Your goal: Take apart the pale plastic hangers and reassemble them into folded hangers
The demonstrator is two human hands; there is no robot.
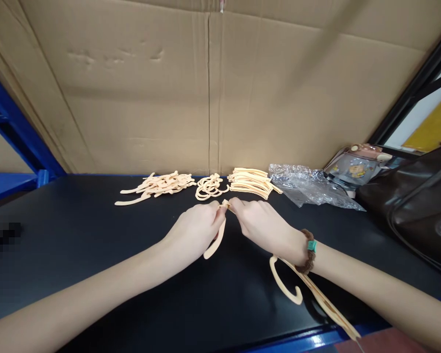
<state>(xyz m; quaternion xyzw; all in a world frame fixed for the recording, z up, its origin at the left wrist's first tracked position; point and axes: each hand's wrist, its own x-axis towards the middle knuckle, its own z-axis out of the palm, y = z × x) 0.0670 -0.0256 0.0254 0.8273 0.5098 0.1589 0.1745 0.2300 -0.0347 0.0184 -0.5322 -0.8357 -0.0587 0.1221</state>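
Both forearms reach in from the lower corners and converge mid-tabletop (95, 245), wrists bent slightly inward, knuckles up. The left hand (196, 223) and right hand (266, 223) nearly meet; their fingers are pinched on a small cream plastic-looking end (225, 202) between them. One curved flat cream strip (213, 245) hangs beneath the left hand's fingers. The right wrist wears one fuzzy brown band (306, 252) with a teal tag. Under that wrist lie one cream hook (284, 288) and some long slender cream strips (329, 309), too overlapped to count; whether the right hand holds them cannot be told. Behind the hands sit three piles, their pieces uncountable: curved cream arms (165, 185), looped cream hooks (208, 187) and straight cream bars (250, 184). To the right are one crinkled clear plastic bag (305, 185) and one dark brown leather bag (415, 196)
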